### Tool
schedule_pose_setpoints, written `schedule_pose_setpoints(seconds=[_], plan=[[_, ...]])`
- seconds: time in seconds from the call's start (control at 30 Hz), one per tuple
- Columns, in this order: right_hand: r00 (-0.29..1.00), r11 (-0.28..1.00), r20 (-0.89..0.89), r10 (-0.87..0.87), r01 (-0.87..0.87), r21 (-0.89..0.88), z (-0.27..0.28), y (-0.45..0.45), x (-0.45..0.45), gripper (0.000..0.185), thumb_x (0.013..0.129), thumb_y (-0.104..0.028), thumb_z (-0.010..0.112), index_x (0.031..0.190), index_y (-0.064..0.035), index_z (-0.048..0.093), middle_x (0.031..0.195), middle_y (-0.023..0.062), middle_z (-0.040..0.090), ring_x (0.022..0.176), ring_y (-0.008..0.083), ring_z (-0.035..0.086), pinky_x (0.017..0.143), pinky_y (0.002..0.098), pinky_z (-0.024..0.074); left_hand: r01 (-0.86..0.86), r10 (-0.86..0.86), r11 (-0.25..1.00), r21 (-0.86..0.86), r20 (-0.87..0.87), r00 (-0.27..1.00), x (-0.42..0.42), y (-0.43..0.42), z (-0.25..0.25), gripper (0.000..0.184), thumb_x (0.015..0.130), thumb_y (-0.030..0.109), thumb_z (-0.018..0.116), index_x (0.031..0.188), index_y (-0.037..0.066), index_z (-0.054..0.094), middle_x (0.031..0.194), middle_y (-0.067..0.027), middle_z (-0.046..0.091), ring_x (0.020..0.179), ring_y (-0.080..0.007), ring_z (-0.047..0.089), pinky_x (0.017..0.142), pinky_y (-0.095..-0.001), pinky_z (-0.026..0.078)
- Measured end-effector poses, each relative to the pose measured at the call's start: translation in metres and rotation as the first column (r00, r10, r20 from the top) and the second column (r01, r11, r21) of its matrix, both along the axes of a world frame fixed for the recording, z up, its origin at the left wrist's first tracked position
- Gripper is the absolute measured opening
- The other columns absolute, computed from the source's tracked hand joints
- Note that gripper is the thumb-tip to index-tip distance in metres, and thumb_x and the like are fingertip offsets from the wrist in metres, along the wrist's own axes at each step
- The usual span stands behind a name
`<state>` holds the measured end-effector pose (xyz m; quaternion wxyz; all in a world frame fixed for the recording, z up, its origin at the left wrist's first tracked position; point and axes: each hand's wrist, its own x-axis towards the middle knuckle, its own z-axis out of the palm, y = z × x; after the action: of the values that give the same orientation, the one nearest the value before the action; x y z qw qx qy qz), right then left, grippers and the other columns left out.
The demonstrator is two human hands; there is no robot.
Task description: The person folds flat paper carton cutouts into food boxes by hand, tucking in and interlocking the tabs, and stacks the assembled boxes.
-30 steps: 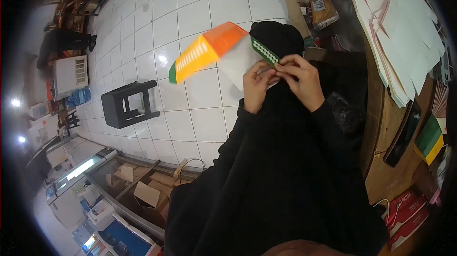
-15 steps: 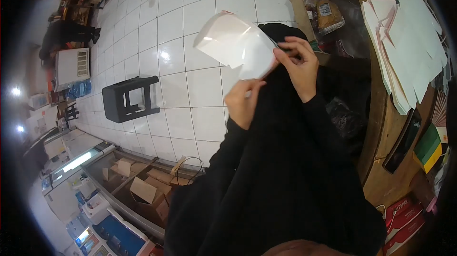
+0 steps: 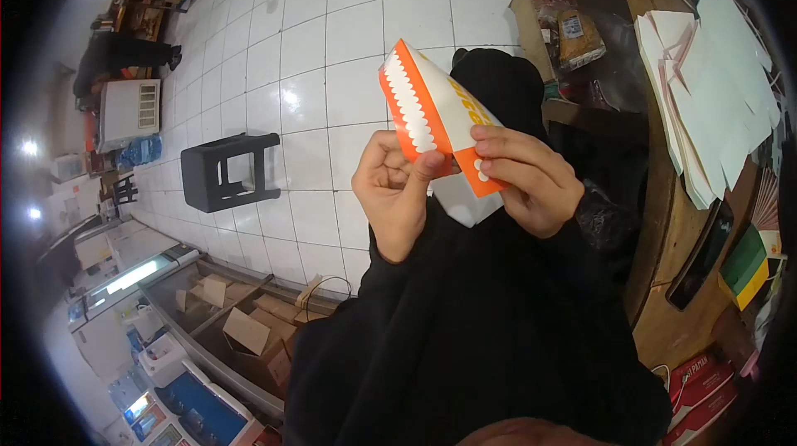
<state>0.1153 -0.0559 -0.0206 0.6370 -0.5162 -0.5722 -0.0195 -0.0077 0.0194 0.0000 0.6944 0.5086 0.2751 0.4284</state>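
Note:
A folded paper piece (image 3: 427, 102), orange and cream with a white scalloped band and yellow lettering, is held up over my lap. My left hand (image 3: 394, 189) pinches its lower left edge between thumb and curled fingers. On the right, my right hand (image 3: 527, 176) grips the lower part, its fingers lying over an orange flap. A white part of the paper sticks out below, between the two hands. The right thumb is hidden behind the paper.
White paper sheets (image 3: 722, 89) lie stacked on the wooden table (image 3: 656, 280) at right, near a dark phone-like object (image 3: 701, 255) and a green-yellow paper piece (image 3: 745, 268). A black stool (image 3: 231, 172) stands on the tiled floor. A person (image 3: 124, 52) is far left.
The paper has turned from its plain white side to its orange, printed side and is now folded. Both hands have moved lower, the left also leftward, and they hold its lower edges.

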Motion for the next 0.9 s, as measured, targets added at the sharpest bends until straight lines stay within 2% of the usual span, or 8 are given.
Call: schedule_pose_setpoints(seconds=[0.1,0.3,0.4,0.5,0.57,0.67,0.77,0.9], plan=[[0.998,0.999,0.044,-0.032,0.032,0.008,0.001,-0.002,0.0,0.018,0.059,0.006,0.062,0.076,0.0022,0.058,0.086,0.0136,0.061,0.084,0.0268,0.062,0.073,0.0329,0.0512,0.005,-0.005,1.0,-0.031,0.021,1.0,0.002,-0.005,-0.003,0.018,0.08,0.004,0.062,0.087,-0.003,0.048,0.078,-0.0123,0.063,0.066,-0.0111,0.06,0.064,-0.0243,0.05],[0.994,0.998,0.106,-0.04,0.044,-0.042,0.002,-0.002,0.004,0.024,0.059,0.006,0.061,0.082,0.0011,0.055,0.087,0.0136,0.059,0.085,0.0292,0.06,0.076,0.0354,0.0503,0.0,0.0,1.0,-0.027,-0.012,1.0,0.007,-0.008,-0.003,0.018,0.079,0.005,0.062,0.087,-0.003,0.048,0.078,-0.0122,0.063,0.066,-0.0111,0.06,0.063,-0.0234,0.05],[0.99,0.997,0.139,-0.023,0.033,-0.073,0.005,-0.002,0.006,0.026,0.052,0.013,0.053,0.077,0.0036,0.053,0.08,0.0142,0.057,0.08,0.0287,0.06,0.078,0.0416,0.0506,-0.009,0.009,0.999,-0.036,-0.009,1.0,0.008,-0.011,-0.006,0.019,0.079,0.005,0.063,0.087,-0.003,0.048,0.078,-0.0123,0.063,0.066,-0.0113,0.06,0.063,-0.0232,0.05],[0.991,0.995,0.133,0.014,-0.001,-0.1,0.006,-0.004,0.009,0.027,0.051,0.012,0.054,0.077,0.0036,0.053,0.08,0.0139,0.057,0.079,0.0289,0.06,0.077,0.0408,0.0506,-0.023,0.024,0.999,-0.039,0.012,1.0,0.01,-0.014,-0.007,0.019,0.079,0.005,0.063,0.087,-0.003,0.048,0.078,-0.0125,0.063,0.066,-0.0113,0.06,0.063,-0.0228,0.049],[0.995,0.996,0.104,0.009,0.001,-0.094,0.003,-0.006,0.009,0.022,0.061,0.005,0.064,0.081,0.0015,0.055,0.087,0.0143,0.06,0.084,0.0291,0.061,0.074,0.0343,0.0508,-0.031,0.031,0.999,-0.036,0.021,0.999,0.012,-0.017,-0.006,0.019,0.079,0.005,0.063,0.087,-0.003,0.048,0.078,-0.0126,0.063,0.066,-0.0113,0.06,0.064,-0.0227,0.049],[0.998,0.995,-0.019,-0.058,0.056,-0.082,0.003,-0.011,0.002,0.02,0.061,0.006,0.064,0.079,0.0024,0.056,0.085,0.0146,0.061,0.082,0.0277,0.062,0.071,0.0327,0.0514,-0.071,0.072,0.996,-0.06,0.029,0.997,0.015,-0.022,-0.002,0.019,0.079,0.004,0.063,0.087,-0.003,0.047,0.079,-0.0128,0.063,0.067,-0.0117,0.06,0.064,-0.0229,0.049],[0.983,0.984,-0.046,-0.179,0.179,0.007,-0.002,-0.007,-0.005,0.019,0.061,0.008,0.062,0.078,0.0034,0.056,0.082,0.0144,0.061,0.08,0.0266,0.063,0.069,0.0315,0.0516,-0.11,0.11,0.994,-0.015,0.045,0.993,0.019,-0.026,-0.003,0.018,0.079,0.003,0.062,0.087,-0.003,0.047,0.079,-0.0132,0.063,0.068,-0.0122,0.061,0.064,-0.0236,0.05],[0.971,0.972,-0.056,-0.231,0.228,-0.047,0.003,-0.009,-0.006,0.018,0.061,0.01,0.06,0.078,0.0042,0.056,0.085,0.0147,0.061,0.082,0.0266,0.062,0.069,0.0314,0.0516,-0.125,0.125,0.992,-0.009,0.074,0.989,0.022,-0.031,-0.001,0.016,0.079,0.001,0.061,0.087,-0.003,0.047,0.08,-0.0139,0.062,0.07,-0.0127,0.061,0.066,-0.0233,0.049]])
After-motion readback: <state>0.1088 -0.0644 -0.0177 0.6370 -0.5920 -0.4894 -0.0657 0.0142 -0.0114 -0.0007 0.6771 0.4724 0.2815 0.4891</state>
